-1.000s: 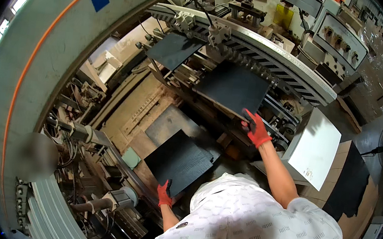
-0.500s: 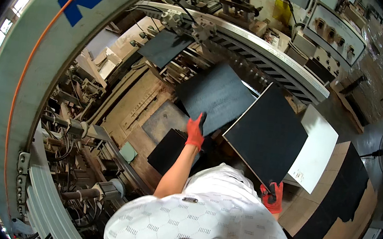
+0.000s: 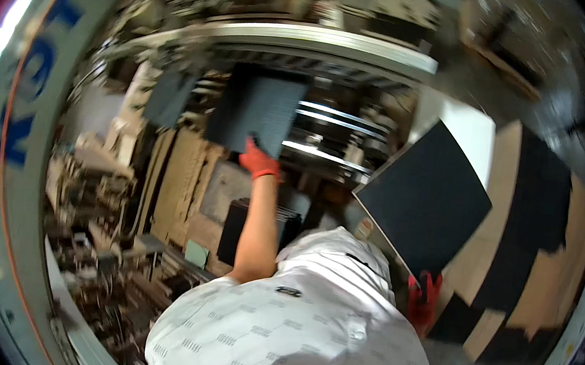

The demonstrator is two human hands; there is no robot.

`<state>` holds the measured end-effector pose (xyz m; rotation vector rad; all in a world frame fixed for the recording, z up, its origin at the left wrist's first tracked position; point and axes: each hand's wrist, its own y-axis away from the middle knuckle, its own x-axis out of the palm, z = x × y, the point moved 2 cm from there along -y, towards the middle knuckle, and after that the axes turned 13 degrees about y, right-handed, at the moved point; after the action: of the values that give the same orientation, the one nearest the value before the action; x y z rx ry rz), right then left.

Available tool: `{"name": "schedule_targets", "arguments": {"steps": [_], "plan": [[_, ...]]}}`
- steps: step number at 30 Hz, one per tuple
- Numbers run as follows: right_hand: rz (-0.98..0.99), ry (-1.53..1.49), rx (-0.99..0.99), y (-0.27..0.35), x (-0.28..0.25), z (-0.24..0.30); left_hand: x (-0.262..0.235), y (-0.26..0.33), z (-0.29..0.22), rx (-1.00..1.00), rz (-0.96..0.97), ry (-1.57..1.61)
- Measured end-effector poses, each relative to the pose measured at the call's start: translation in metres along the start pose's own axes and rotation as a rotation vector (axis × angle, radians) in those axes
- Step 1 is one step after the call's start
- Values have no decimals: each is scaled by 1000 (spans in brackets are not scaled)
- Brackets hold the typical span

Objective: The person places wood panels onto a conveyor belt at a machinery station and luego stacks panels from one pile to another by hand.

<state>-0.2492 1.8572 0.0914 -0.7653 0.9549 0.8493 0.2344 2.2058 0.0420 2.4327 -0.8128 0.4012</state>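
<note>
My left hand point(image 3: 260, 161), in a red glove, is closed on the near edge of a dark grey rectangular panel point(image 3: 254, 110) lying over the machine's rails. My right hand point(image 3: 423, 297), also red-gloved, grips the lower corner of a large black panel point(image 3: 426, 198) with a pale edge, held tilted at my right side. Most of the fingers of both hands are blurred or hidden. Below the left panel, a worn grey plate point(image 3: 225, 191) lies beside a stack of smaller black pieces point(image 3: 233, 230), partly covered by my left forearm.
Behind the black panel shows a white board point(image 3: 482, 135). A brown and black stack point(image 3: 530, 217) stands on the right. Another dark panel point(image 3: 169, 96) lies farther left on the machine. A long pale rail point(image 3: 323, 38) crosses the back, and a light-coloured machine frame point(image 3: 33, 175) rises at left.
My view has turned and is blurred. My left hand and the dark grey panel have moved left, uncovering shiny metal rails. The black panel stays in my right hand.
</note>
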Motion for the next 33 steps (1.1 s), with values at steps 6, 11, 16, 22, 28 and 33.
{"name": "schedule_targets", "arguments": {"steps": [6,11,16,22,28,33], "plan": [[-17,-395,186,-36,12,-74,-7,-14,-1,188,74,-333],[143,-916,784,-78,32,-84,-4,-14,-3,217,109,-448],[-199,-896,976,-115,29,-75,-8,-13,-1,172,80,-355],[-293,-870,835,-129,22,-99,-20,-39,10,572,353,-678],[-527,-1140,651,-138,22,-112,-21,-57,11,340,281,-700],[-159,-1082,449,-132,27,-131,-13,-27,-3,77,127,-460]]}}
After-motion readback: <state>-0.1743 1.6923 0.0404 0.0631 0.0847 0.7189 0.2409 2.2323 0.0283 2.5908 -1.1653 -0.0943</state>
